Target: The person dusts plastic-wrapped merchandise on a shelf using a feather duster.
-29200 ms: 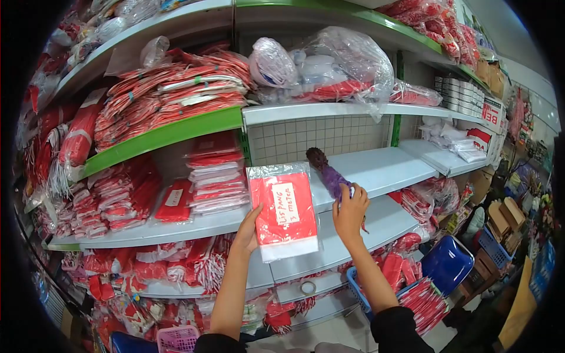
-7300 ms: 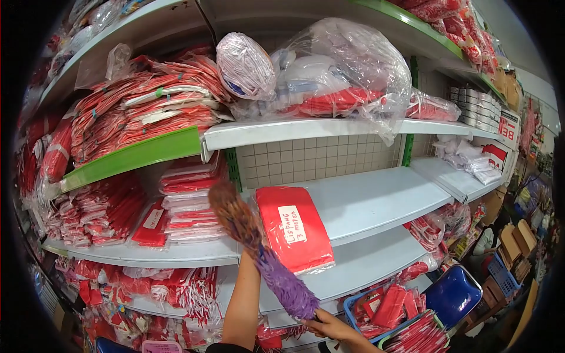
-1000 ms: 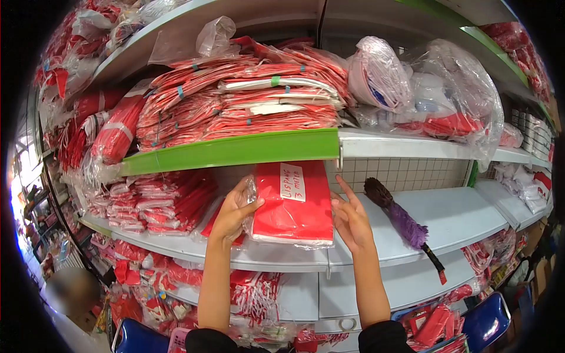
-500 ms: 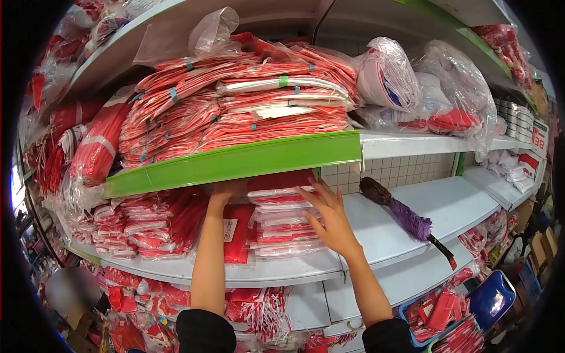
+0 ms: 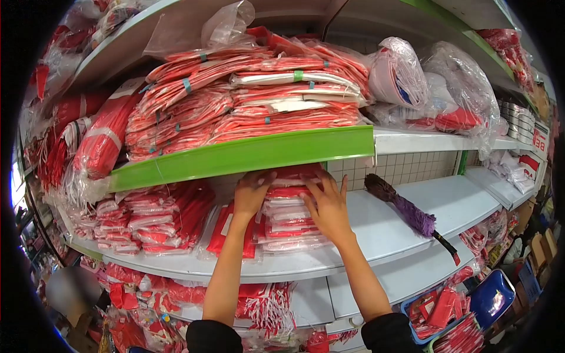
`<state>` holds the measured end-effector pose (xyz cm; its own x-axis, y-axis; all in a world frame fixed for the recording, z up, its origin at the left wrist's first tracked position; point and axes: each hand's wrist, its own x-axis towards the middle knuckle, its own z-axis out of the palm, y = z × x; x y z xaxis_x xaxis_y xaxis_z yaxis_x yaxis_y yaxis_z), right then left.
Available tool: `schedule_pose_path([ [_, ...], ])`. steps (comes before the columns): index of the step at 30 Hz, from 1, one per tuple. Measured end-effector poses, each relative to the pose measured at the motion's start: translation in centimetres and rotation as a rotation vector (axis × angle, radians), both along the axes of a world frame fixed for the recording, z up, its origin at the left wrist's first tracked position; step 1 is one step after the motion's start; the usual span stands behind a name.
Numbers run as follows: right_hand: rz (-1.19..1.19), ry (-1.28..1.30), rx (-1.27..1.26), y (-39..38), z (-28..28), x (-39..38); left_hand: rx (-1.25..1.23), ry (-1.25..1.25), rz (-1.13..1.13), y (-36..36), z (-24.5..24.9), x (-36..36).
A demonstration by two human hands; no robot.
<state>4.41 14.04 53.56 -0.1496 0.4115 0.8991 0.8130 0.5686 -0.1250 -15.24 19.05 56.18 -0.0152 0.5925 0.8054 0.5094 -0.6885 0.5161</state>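
A stack of red and white cloth packets in clear plastic [image 5: 288, 226] stands on the middle shelf. At its left upper edge is my left hand [image 5: 252, 193], fingers reaching over the side of the pile, tips partly hidden. My right hand [image 5: 329, 209] lies against the stack's right upper side, its fingers spread. Both hands are open, with the stack between them. Behind my left forearm, a flat red packet with a white label [image 5: 226, 226] leans beside the stack.
Above my hands runs a green shelf edge [image 5: 247, 156], carrying tall piles of red packets [image 5: 235, 100]. More plastic-wrapped red bundles [image 5: 153, 217] lie at left. A purple duster [image 5: 412, 215] rests on the shelf at right. Bins of red packets [image 5: 432, 312] stand lower right.
My left hand has moved right from beside the flat red packet to the stack's left edge. My right hand has shifted slightly down along the right side. The view has shifted a little.
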Motion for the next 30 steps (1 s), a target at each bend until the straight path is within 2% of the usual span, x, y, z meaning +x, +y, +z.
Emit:
schedule_pose_path([
  [3,0.021,-0.003,-0.021,0.2,-0.4,0.3,0.068,-0.001,-0.027,0.6,-0.2,-0.2],
  [10,0.057,0.046,-0.075,-2.2,-1.7,0.9,0.249,0.086,0.213,-2.6,-2.1,0.6],
  [14,0.128,0.120,-0.047,-4.2,-3.8,1.4,0.106,0.021,0.326,-6.3,-4.6,2.1],
  [20,0.380,0.293,-0.021,-9.6,-10.8,0.9,0.138,-0.076,0.397,-13.8,-10.6,4.3],
  [23,0.568,0.181,-0.133,-13.0,-18.0,0.6,0.065,-0.158,0.490,-17.9,-17.1,4.4],
  [25,0.609,0.124,-0.328,-15.1,-23.7,0.8,-0.043,-0.158,0.609,-21.1,-23.0,4.2],
  [26,0.632,0.106,-0.456,-15.9,-26.7,1.3,-0.045,-0.160,0.634,-22.8,-27.6,3.5],
  [28,0.635,0.016,-0.702,-17.3,-33.0,2.6,-0.267,-0.253,0.778,-27.8,-36.7,3.1],
  [29,0.612,-0.060,-0.814,-18.0,-36.5,3.3,-0.428,-0.273,0.771,-31.2,-41.3,2.4],
  [30,0.663,-0.126,-0.835,-18.8,-40.0,4.2,-0.851,-0.333,0.755,-34.5,-48.7,0.9],
])
